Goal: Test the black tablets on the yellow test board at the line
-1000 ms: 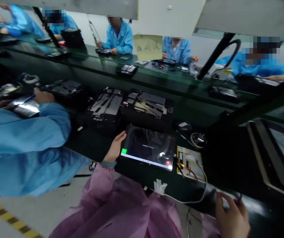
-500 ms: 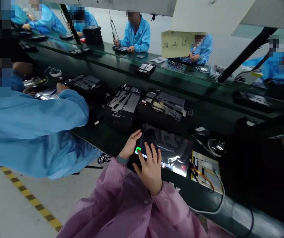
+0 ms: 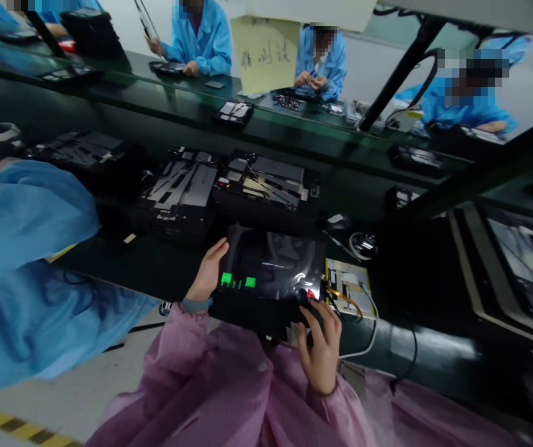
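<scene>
At the near edge of the surface (image 3: 103, 254), pink-sleeved person with both hands at a tablet (image 3: 270, 248). Left hand (image 3: 205, 273) grips the tablet's left edge, fingers closed on it. Right hand (image 3: 321, 347) is at the lower right corner, fingers bent and spread apart, nothing seen in them, fingertips close to a red square on the screen; touching or not, I can't tell from here. Screen mostly dark, glare on it, two green squares lower left. Whether the tablet lies flat or tilted, can't tell.

Just right of the tablet: yellow-edged silver panel (image 3: 352, 276), orange ribbon cable (image 3: 347, 300) and white cable (image 3: 376, 310) over it. Coiled cable (image 3: 363, 245) behind that. Far right, framed panels (image 3: 524, 248) leaning together. To the left, a co-worker's blue sleeve (image 3: 38, 205).

Behind the tablet, two dark stacks side by side, left stack (image 3: 185, 186) and right stack (image 3: 270, 171), both topped with silver parts. Farther, a raised ledge carrying a small device (image 3: 233, 113). Yellow paper sign (image 3: 266, 56) hangs above. Across the way, blue-jacketed co-workers (image 3: 213, 37), seated, one with hands together.
</scene>
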A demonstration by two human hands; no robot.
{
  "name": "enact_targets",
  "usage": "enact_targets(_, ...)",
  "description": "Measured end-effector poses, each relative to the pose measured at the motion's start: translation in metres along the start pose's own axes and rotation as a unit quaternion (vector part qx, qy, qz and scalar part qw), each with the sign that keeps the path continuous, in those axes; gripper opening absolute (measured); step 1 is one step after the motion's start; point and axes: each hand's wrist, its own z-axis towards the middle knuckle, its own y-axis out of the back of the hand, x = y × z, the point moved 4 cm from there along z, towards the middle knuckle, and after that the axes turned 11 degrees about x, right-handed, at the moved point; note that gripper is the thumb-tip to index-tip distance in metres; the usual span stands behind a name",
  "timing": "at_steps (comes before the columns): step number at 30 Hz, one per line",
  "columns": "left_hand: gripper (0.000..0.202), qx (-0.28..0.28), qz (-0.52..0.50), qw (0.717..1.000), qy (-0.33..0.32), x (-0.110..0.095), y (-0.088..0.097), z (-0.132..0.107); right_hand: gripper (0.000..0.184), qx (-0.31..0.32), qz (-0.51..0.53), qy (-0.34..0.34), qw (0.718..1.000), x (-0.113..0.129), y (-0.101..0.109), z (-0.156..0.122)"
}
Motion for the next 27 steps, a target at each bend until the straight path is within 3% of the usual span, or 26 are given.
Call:
enact_targets(11, 0.019, -0.027, 0.005, 0.999, -0.017, -0.006, -0.005, -0.005, 0.030, 0.019, 0.022, 0.032, 0.999, 0.010, -0.015, 0.021)
enact_targets(27, 0.021, -0.033, 0.033, 0.999, -0.029, -0.003, 0.001, -0.002, 0.034, 0.047, -0.009, 0.044, 0.998, 0.016, -0.017, 0.023)
